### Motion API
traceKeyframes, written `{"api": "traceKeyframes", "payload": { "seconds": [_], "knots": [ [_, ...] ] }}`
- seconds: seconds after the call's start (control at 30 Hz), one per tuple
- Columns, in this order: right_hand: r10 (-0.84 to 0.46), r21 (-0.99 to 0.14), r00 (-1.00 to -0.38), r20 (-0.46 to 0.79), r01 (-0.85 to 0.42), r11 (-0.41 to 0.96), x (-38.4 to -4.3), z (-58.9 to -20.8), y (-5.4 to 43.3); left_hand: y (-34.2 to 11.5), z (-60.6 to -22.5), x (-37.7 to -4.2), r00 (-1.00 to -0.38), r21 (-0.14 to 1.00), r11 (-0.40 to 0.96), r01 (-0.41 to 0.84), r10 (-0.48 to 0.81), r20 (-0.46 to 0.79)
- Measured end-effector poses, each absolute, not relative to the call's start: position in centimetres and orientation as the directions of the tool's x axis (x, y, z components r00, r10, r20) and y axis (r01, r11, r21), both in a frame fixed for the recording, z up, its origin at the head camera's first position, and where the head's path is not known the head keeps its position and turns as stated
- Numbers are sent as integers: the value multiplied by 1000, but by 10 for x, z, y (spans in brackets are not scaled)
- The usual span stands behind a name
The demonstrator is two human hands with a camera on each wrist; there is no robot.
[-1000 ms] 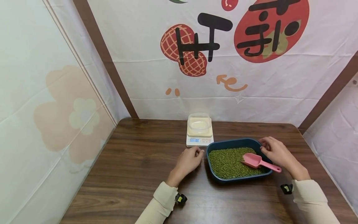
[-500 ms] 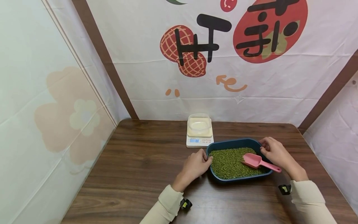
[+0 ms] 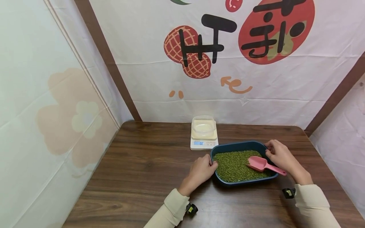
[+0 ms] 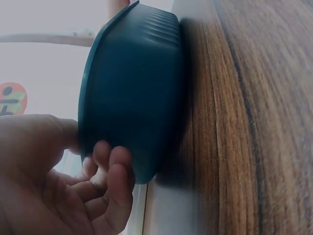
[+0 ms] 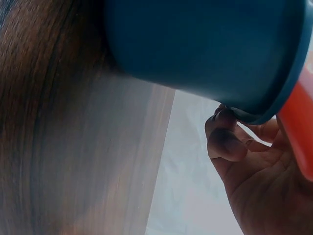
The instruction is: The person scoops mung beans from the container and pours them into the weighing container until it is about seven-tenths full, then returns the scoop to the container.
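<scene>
A dark blue plastic tub [image 3: 245, 182] of green mung beans [image 3: 232, 166] stands on the right half of the table. My left hand [image 3: 199, 171] grips its left rim, thumb over the edge and the other fingers curled against the outer wall [image 4: 132, 83] in the left wrist view. At the far right corner, my right hand [image 3: 281, 155] pinches the rim between thumb and fingers. On the beans lies a pink scoop [image 3: 258, 163], its handle [image 5: 299, 127] jutting over the right rim close to my right hand.
Behind the tub sits a white kitchen scale [image 3: 196, 147] with a lit display. A clear plastic container [image 3: 203, 126] rests on its plate. The wooden table [image 3: 148, 158] ends at a printed cloth wall [image 3: 159, 110] at the back.
My left hand has moved right from beside the tub and taken hold of its left rim. My right hand keeps its place at the far right corner. The tub stays put.
</scene>
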State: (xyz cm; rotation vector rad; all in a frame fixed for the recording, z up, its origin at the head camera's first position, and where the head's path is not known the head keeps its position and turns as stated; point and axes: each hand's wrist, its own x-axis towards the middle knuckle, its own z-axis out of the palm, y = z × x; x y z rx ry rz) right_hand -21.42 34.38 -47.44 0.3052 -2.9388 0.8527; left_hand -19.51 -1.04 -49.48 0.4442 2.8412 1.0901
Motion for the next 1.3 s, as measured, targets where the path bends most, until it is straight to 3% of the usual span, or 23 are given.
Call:
{"api": "traceKeyframes", "payload": {
  "seconds": [0.57,1.3],
  "knots": [
    [-167,-558,-982,87,-187,809,-208,-477,339,-12,-498,-196,-960,657,720,223,279,20],
    [-154,-595,-986,65,-163,787,-198,-477,300,-51,-505,-207,-956,684,686,249,288,59]
  ]
}}
